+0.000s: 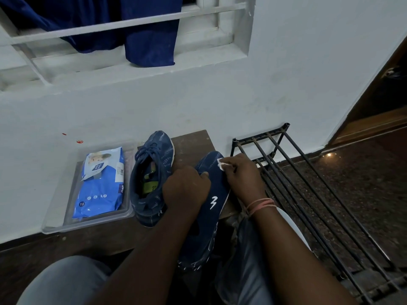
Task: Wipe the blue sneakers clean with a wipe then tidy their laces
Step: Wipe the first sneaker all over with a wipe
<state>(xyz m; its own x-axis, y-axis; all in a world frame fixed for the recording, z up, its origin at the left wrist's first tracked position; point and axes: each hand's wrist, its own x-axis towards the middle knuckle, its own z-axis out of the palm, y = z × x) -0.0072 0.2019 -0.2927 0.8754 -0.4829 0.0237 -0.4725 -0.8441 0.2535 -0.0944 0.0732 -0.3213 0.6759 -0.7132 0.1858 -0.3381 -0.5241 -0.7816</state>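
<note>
Right hand (241, 176) pinches wipe (222, 163) against held sneaker (211, 194); left hand (187, 188) grips it. Wiping underway; second sneaker (152, 172), beyond left hand, and laces apparently pending

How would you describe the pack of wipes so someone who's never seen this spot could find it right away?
Look along the white wall under the window, at floor level. Left of the two blue sneakers sits a clear plastic tray, and the pack of wipes lies flat inside it. It is the only soft, bright blue and white packet there, with a picture printed on its top end.
</note>
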